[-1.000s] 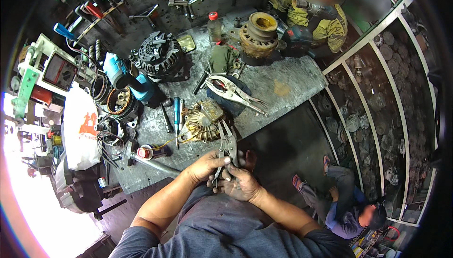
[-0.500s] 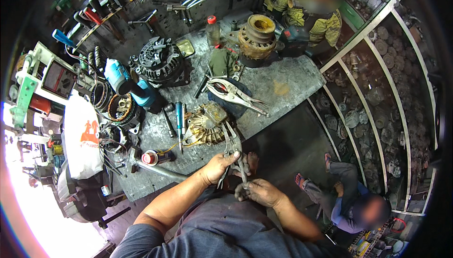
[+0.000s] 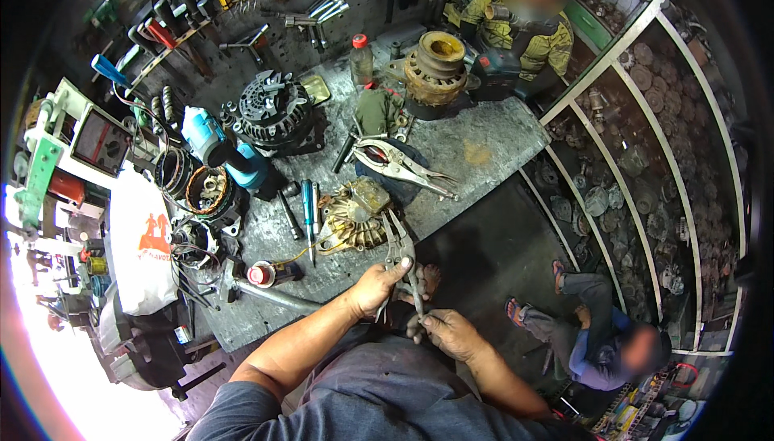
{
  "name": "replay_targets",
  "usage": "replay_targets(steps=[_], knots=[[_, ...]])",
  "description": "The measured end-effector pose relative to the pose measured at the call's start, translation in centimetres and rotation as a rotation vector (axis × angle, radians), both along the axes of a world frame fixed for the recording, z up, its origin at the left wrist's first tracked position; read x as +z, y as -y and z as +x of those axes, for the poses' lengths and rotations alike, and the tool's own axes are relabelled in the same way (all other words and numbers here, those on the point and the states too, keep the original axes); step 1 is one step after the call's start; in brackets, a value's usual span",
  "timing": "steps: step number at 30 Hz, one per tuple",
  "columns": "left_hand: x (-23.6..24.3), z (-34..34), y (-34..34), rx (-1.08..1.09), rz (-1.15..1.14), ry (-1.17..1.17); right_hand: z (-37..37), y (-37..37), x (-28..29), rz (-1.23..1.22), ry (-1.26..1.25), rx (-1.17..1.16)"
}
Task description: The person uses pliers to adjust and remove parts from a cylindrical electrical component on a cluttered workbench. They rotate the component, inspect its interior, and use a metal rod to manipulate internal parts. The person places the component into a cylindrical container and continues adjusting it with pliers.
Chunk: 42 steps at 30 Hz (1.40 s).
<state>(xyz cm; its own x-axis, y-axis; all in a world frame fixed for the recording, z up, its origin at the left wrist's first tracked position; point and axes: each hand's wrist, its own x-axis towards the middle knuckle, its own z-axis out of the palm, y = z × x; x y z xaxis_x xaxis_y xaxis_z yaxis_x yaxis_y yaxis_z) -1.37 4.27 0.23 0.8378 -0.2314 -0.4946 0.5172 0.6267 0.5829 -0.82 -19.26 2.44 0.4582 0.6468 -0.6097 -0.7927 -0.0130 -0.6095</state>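
The left hand (image 3: 377, 286) gripped a pair of pliers (image 3: 407, 245) around the middle, while the right hand (image 3: 448, 333), lower and to its right, had its fingers closed on one handle's end. The pliers' jaws pointed up beyond the left hand, near a ribbed metal cover (image 3: 348, 214). Farther beyond both hands, larger pliers (image 3: 403, 168) lay on a dark cloth (image 3: 375, 173).

White bag (image 3: 143, 288), orange-red figure print (image 3: 153, 234), line of orange-red lettering (image 3: 155, 256) beneath, partly legible
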Motion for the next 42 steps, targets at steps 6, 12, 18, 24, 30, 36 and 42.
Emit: replay_targets(steps=[6, 12, 18, 24, 30, 36, 42], knots=[[0.1, 0.1, -0.3, -0.004, 0.026, 0.009, -0.3, -0.4, -0.6, -0.502, 0.932, 0.256], [0.9, 0.1, -0.6, -0.033, 0.075, 0.012, 0.5, -0.3, -0.2, -0.283, 0.439, 0.197], [1.6, 0.2, -0.8, -0.038, 0.135, -0.031, 1.2, -0.4, -0.6, -0.246, 0.558, 0.357], [0.7, 0.3, -0.9, -0.031, 0.070, 0.017, 1.8, 0.1, -1.6, 0.114, 0.090, 0.301], [0.7, 0.6, -0.9, -0.017, 0.058, -0.005, 2.7, -4.7, -3.5, 0.630, -0.471, 0.259], [0.4, 0.5, -2.2, -0.084, -0.033, 0.059, 2.4, -5.7, -4.4, 0.565, -0.594, 0.142], [-2.0, 0.6, -2.5, -0.192, 0.017, -0.123, 2.8, -6.8, -4.2, 0.832, -0.644, 0.204]])
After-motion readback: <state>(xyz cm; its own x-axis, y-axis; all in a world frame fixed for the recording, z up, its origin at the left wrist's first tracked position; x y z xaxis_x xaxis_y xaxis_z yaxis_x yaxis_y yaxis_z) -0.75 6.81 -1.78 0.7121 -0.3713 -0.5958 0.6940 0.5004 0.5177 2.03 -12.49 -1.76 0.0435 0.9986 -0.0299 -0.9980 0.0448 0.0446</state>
